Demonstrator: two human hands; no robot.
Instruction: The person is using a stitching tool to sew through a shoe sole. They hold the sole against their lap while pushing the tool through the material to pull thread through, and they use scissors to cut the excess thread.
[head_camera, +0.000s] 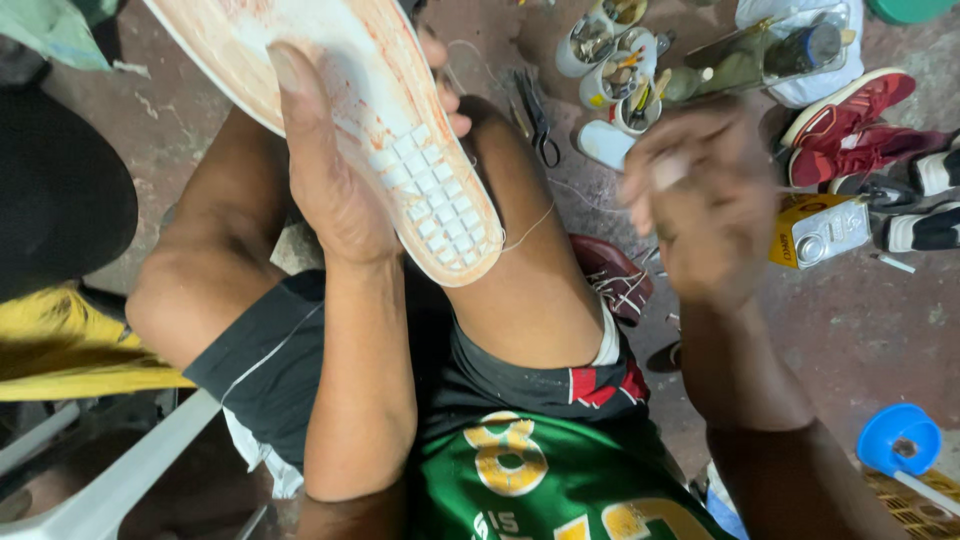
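Note:
My left hand (330, 170) grips a shoe turned sole up; its pale sole (400, 130) has orange stains and a grid of small squares near the end. A thin thread (528, 230) runs from the sole's edge toward my right hand (700, 200), which is blurred, raised to the right with fingers closed, seemingly pinching the thread. Whether it also holds a needle cannot be made out. My bare knees sit below the shoe.
On the floor ahead lie black scissors (540, 120), several small pots of tools (615, 50), a red shoe (850, 110), a dark red shoe (615, 275), a yellow and white box (820, 230). A blue funnel (900, 440) rests at right, yellow cloth (60, 340) at left.

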